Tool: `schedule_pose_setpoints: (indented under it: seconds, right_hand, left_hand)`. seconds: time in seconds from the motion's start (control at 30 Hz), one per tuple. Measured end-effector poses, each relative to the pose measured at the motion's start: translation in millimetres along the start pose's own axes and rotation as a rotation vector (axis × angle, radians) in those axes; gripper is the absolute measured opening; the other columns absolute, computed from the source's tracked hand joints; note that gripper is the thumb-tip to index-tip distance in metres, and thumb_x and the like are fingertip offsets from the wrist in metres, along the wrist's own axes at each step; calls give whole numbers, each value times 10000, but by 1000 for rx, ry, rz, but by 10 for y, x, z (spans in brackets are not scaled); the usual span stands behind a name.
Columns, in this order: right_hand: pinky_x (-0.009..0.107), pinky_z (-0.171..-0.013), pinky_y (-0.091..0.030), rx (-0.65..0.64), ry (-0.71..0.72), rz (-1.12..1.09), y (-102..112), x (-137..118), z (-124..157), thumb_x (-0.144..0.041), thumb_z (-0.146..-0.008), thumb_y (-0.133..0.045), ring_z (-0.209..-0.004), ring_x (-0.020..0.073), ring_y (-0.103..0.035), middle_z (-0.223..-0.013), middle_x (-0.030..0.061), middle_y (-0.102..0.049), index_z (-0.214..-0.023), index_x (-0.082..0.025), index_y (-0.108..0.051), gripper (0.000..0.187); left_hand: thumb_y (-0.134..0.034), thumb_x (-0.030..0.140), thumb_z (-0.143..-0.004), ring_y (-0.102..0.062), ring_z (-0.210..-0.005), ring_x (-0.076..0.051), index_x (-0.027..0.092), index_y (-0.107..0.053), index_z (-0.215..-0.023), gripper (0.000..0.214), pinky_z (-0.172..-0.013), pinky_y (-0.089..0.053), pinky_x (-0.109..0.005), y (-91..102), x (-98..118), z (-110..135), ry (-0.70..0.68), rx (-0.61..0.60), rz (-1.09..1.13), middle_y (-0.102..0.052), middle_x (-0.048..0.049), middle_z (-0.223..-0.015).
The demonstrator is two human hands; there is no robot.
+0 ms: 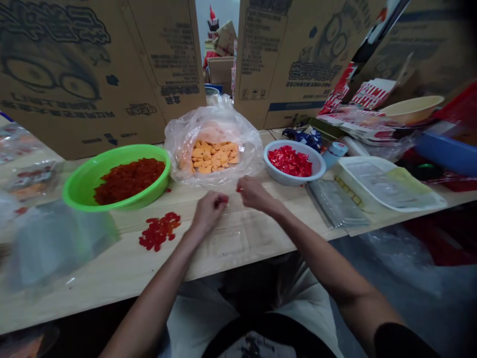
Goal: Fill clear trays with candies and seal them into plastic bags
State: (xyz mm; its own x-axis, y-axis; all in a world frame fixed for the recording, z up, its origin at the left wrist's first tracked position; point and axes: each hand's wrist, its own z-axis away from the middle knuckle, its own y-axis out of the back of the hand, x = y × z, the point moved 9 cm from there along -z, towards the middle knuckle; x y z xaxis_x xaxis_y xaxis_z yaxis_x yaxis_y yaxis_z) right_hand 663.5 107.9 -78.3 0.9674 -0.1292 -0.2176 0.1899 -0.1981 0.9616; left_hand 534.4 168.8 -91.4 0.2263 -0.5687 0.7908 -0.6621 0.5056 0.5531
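Note:
My left hand (209,211) and my right hand (254,193) rest close together on the wooden table (122,263), both with fingers curled. A clear plastic bag (238,226) lies flat under and between them. The right fingers pinch a small red piece (238,189); red also shows at the left fingertips. A small heap of red candies (159,230) lies left of my left hand. Behind it stands a green bowl (80,181) of dark red candies. An open plastic bag (214,141) of orange pieces sits straight ahead, with a white bowl (315,159) of red wrapped pieces to its right.
Large cardboard boxes (93,69) wall off the back of the table. Clear packets (335,201) and a white tray (391,186) lie at the right, with a beige bowl (412,107) and a blue tub (445,151) behind. Crumpled clear bags (55,238) lie at the left.

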Motion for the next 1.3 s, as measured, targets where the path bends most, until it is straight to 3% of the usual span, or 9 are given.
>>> schedule_pose_setpoints:
  seconds: [0.1,0.2,0.37,0.47,0.83,0.97,1.1,1.2,1.3]
  right_hand:
    - [294,-762,-380,53,-52,24,118,669,474,-22,-793,-470,-901,216,-553,-946,104,-626,-954,-129,-594,230]
    - [289,-745,-365,3,-45,42,8,976,753,15,-732,-477,-857,209,-531,-916,93,-612,-932,-135,-586,273]
    - [303,-714,-350,-48,2,55,-188,969,827,24,-735,-476,-836,214,-512,-954,122,-593,-930,-129,-586,271]
    - [322,-713,-352,-91,26,83,-271,905,796,24,-753,-457,-818,218,-503,-949,119,-596,-928,-139,-581,270]
    - [311,-659,-375,-27,82,101,-254,827,858,-44,-808,-439,-735,182,-532,-862,110,-599,-801,-157,-595,192]
    - [316,-651,-424,136,118,46,-232,926,948,-174,-886,-444,-745,205,-606,-900,107,-623,-886,-157,-606,163]
    - [357,-664,-468,338,91,60,-65,1067,1095,-202,-897,-424,-780,246,-662,-984,122,-679,-1035,-174,-617,239]
    - [378,-646,-496,409,120,27,66,1019,1220,-228,-892,-439,-750,264,-681,-906,112,-709,-992,-190,-632,220]
    - [364,-641,-522,410,139,-46,82,930,1289,-243,-873,-481,-716,242,-689,-866,79,-717,-954,-215,-646,185]
  left_hand:
    - [-622,132,-793,-650,-740,-175,169,-719,-969,204,-718,-486,-279,-705,300,-164,-19,-154,-19,-716,-42,-822]
    - [-628,111,-795,-665,-760,-175,161,-733,-931,179,-725,-481,-269,-994,393,-303,4,-210,-132,-737,-50,-833]
    - [-653,149,-786,-681,-803,-184,165,-758,-902,158,-738,-481,-260,-417,37,-457,164,-92,-330,-757,-50,-860]
    - [-677,164,-755,-674,-756,-176,169,-766,-867,142,-692,-473,-246,-179,-151,-400,193,-160,-364,-751,-27,-801]
    - [-588,83,-766,-678,-810,-210,160,-792,-827,226,-759,-482,-276,-713,-76,13,-44,-427,-477,-763,-88,-871]
    - [-554,158,-854,-688,-877,-188,194,-780,-979,261,-809,-499,-253,-134,-102,-56,-50,-283,-482,-770,-66,-977]
    - [-459,167,-916,-650,-1096,-216,179,-696,-1196,368,-935,-478,-281,1370,-448,-357,215,134,-699,-715,-96,-1194]
    - [-592,161,-808,-644,-1116,-276,161,-653,-1260,456,-913,-486,-302,2099,-890,-551,463,69,-829,-694,-141,-1222]
    - [-731,184,-662,-694,-933,-266,186,-705,-1149,488,-806,-516,-280,2178,-1263,-697,509,-147,-790,-744,-110,-1075]
